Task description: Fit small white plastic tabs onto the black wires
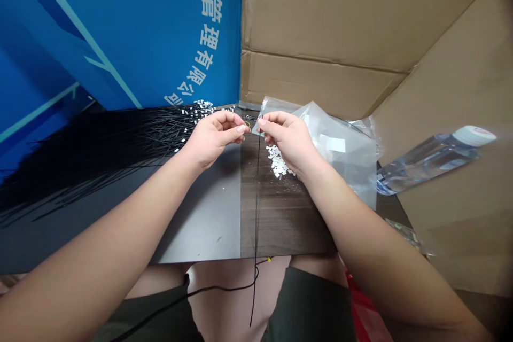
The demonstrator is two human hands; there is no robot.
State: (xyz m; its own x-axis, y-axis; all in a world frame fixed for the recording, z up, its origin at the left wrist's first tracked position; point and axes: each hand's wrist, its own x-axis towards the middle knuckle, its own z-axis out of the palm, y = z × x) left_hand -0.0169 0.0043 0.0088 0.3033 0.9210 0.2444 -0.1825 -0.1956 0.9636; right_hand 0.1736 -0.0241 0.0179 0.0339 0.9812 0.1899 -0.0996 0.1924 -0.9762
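My left hand (214,136) and my right hand (286,139) meet over the far part of the dark table (280,214), fingertips almost touching. Each hand is pinched closed. From my right hand's pinch a thin black cord (256,197) hangs straight down, past the table's near edge and over my lap. My left hand pinches something tiny at the cord's top end; I cannot make out what. A small heap of white pieces (277,164) lies just under my right hand.
A big fan of black cords (92,152) with white tips covers the table's left side. Clear plastic bags (340,149) lie at the right, and a plastic bottle (433,157) beside them. Cardboard walls (340,16) and a blue board (120,26) close off the back.
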